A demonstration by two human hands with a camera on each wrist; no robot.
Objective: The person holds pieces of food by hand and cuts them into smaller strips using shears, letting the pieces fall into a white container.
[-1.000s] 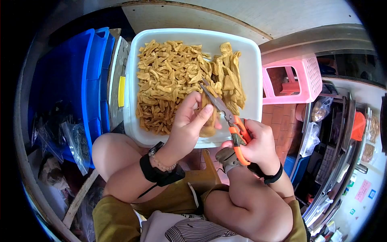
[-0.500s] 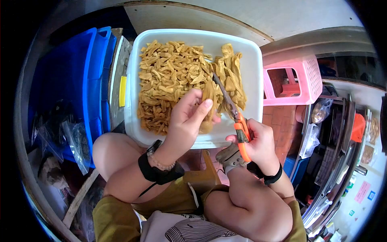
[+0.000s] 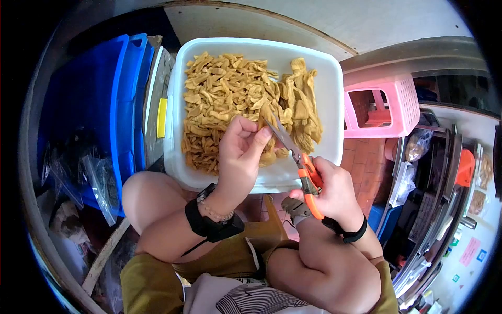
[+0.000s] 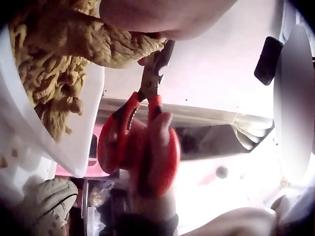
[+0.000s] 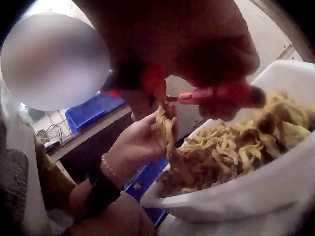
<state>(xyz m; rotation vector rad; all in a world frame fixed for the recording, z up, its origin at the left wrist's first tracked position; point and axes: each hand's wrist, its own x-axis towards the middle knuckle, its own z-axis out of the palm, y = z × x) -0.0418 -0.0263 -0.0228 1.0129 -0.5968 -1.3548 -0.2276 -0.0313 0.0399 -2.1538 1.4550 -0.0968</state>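
Between its thumb and fingers my left hand (image 3: 238, 149) pinches a wrinkled yellow-brown strip (image 4: 113, 46) above the near part of a white plastic tub (image 3: 332, 99). My right hand (image 3: 337, 191) grips orange-handled scissors (image 3: 287, 140), its fingers around the handles. The blades meet the strip right beside the left thumb tip in the head view. In the left wrist view the end of the strip overlaps the blades. Small pieces (image 3: 222, 97) of the same stuff cover the tub's left and middle. Longer, larger strips (image 3: 304, 107) lie in a bunch at its right side.
Stacked blue crates (image 3: 94, 104) stand left of the tub, with clear plastic bags (image 3: 99, 180) by them. To the right are a pink plastic stool (image 3: 400, 107) and a cluttered shelf rack (image 3: 418, 204). Bent legs (image 3: 324, 267) flank the work at the near side.
The scissors swung up and right off the strip half a second ago; they are now back down on it beside the left thumb. The strip's end now stands up from the left fingertips.
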